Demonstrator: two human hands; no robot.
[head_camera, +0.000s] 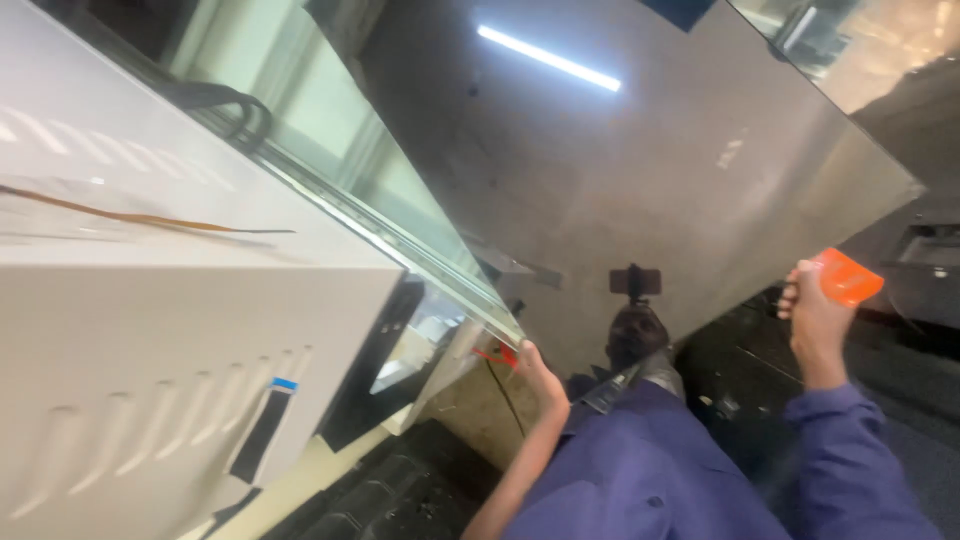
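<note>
Gripping orange scraper (846, 277), blade pointing upper-right, right hand (812, 318).

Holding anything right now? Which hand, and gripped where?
Right hand is closed on an orange plastic scraper, gripping its lower end; the flat blade sticks out above the fist. What shows at lower centre is a reflection in the metal panel; the left hand cannot be told.

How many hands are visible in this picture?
2. The right hand is raised at the right side and grips an orange scraper. The left hand is lower, near the centre, at a small red piece by the glass edge. No others show.
</note>
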